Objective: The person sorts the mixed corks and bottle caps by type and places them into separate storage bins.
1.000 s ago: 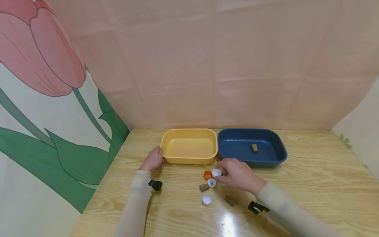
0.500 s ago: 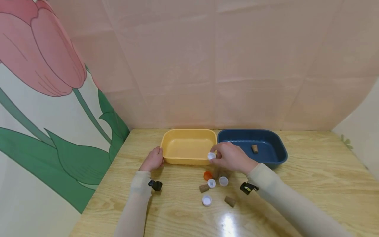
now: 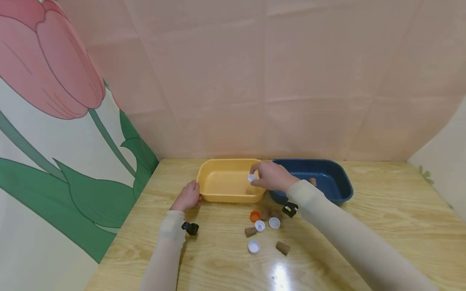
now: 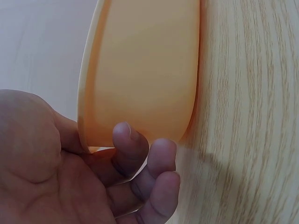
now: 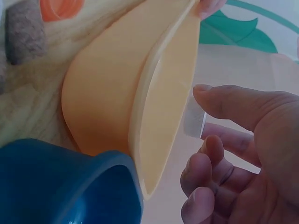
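Observation:
My right hand (image 3: pixel 257 175) pinches a small white cap (image 3: pixel 251 177) between thumb and fingers, held above the right part of the yellow tray (image 3: pixel 218 196). The right wrist view shows this cap (image 5: pixel 194 120) in my right hand (image 5: pixel 208 117), just past the yellow tray's rim (image 5: pixel 159 93). My left hand (image 3: pixel 194 193) grips the yellow tray's front left corner. In the left wrist view its fingers (image 4: pixel 131 143) curl under the tray's (image 4: pixel 145 70) rim. The yellow tray looks empty.
A blue tray (image 3: pixel 338 190) beside the yellow one holds a cork (image 3: pixel 313 181), partly hidden by my sleeve. On the wooden table in front lie an orange cap (image 3: pixel 255 216), three white caps (image 3: pixel 253 246) and corks (image 3: pixel 282 247). Pink and tulip-printed walls close the back and left.
My right hand lifted a white cap from the cluster on the table and carried it back and left, to above the yellow tray. The left hand has stayed on the tray's corner.

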`<action>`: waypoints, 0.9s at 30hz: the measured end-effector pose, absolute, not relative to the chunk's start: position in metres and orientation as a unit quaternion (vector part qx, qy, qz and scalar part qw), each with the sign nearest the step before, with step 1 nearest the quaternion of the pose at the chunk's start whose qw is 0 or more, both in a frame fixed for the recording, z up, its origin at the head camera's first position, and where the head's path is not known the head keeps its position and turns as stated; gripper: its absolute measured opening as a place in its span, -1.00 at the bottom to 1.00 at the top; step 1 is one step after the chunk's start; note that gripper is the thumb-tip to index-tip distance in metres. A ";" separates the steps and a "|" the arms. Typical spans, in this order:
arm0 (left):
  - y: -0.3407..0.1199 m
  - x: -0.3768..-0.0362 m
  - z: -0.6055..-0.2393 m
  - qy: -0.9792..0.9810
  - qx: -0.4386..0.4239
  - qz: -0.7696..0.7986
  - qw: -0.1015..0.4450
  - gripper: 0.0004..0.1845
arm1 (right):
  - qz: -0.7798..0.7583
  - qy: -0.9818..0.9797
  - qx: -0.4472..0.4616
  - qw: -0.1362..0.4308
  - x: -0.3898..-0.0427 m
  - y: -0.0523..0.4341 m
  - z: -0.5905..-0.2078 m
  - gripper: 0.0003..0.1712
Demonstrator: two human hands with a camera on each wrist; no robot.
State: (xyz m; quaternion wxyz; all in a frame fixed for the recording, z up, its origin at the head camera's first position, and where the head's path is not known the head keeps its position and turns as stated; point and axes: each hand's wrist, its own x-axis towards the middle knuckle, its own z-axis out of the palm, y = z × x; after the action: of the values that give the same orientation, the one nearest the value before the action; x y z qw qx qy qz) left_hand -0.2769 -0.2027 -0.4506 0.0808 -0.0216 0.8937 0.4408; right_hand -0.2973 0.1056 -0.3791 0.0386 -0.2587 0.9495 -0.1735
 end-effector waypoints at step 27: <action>-0.202 -0.275 -0.448 0.892 -0.018 0.446 0.074 -0.61 | -0.153 0.956 -0.227 0.105 -0.353 0.067 -0.397 -0.72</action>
State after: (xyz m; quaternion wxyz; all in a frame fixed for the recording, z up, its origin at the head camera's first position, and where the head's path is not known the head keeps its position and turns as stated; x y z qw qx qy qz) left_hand -0.2749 -0.2015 -0.4483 0.0741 -0.0178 0.8918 0.4459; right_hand -0.3527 0.0667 -0.3968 0.1052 -0.2267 0.9562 -0.1526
